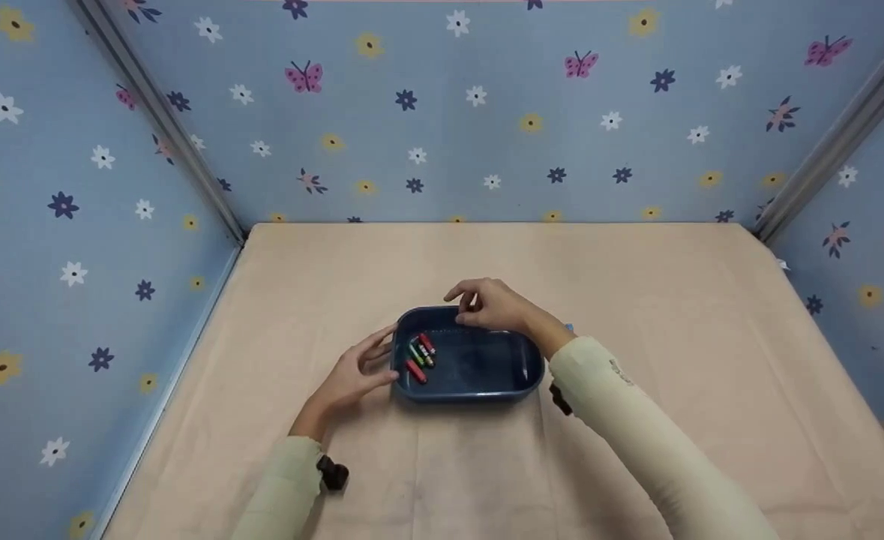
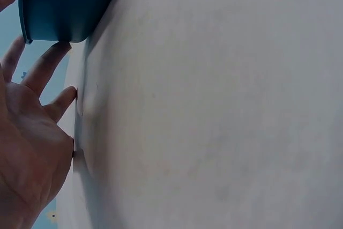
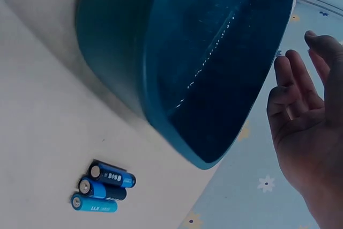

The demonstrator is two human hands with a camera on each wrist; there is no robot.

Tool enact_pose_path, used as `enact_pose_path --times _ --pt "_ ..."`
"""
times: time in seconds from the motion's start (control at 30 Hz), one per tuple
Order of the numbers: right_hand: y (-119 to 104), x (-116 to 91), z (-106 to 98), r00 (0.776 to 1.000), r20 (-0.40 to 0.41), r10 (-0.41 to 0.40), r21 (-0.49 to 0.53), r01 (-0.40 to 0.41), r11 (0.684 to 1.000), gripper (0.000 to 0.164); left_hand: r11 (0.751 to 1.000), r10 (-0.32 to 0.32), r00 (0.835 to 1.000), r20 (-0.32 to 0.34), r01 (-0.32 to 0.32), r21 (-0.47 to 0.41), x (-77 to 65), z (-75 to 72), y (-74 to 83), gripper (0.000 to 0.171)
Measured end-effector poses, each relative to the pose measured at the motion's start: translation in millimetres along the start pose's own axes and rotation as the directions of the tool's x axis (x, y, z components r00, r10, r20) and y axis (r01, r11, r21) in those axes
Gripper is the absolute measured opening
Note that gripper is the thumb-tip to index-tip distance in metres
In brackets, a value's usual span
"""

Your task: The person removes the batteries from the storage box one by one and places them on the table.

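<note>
A dark blue plastic basin (image 1: 479, 396) stands on the table. Several small batteries, red ones (image 1: 416, 371) and green ones (image 1: 417, 355) among them, lie together at its left end. Against the basin's left end, my left hand (image 1: 348, 377) rests its spread fingertips and thumb at the rim. My right hand (image 1: 492, 304) hovers over the far rim, its fingers loosely bent with nothing between them. In the right wrist view, three blue batteries (image 3: 106, 190) lie side by side on the table outside the basin; my right arm mostly hides them in the head view.
A beige cloth (image 1: 322, 270) with light creases covers the table. Blue walls (image 1: 442, 112) patterned with flowers and butterflies enclose the back and both sides, with metal posts (image 1: 839, 127) at the corners. Black wrist cameras (image 1: 333, 474) sit at the sleeves.
</note>
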State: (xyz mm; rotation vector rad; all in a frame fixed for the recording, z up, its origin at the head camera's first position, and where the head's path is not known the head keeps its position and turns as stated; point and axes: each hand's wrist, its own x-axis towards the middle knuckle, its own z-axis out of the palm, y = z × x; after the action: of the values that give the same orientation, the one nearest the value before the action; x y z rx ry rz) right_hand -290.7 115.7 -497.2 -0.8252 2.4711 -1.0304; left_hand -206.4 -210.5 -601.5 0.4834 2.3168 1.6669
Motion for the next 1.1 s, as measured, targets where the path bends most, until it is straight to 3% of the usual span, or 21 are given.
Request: enact_pose_path --times 0.27,0.57,1.1 --pt "-6.4 10.0 5.1 0.992 0.121 0.036 0.025 -0.039 0.999 0.055 1.0 -0.014 1.0 -0.002 0.014 -0.002 -0.3 1.1 0.9 0.085" --pt "-3.9 19.1 22.5 0.976 0.208 0.063 -0.017 -0.061 0.998 0.058 1.0 -0.028 1.0 -0.01 0.028 -0.003 -0.9 0.3 3.0 0.085" --pt "-5.2 29.7 52.7 0.966 0.208 0.152 0.007 -0.157 0.988 0.059 0.999 -0.035 0.999 -0.004 0.035 -0.025 -0.5 -0.1 1.1 0.084"
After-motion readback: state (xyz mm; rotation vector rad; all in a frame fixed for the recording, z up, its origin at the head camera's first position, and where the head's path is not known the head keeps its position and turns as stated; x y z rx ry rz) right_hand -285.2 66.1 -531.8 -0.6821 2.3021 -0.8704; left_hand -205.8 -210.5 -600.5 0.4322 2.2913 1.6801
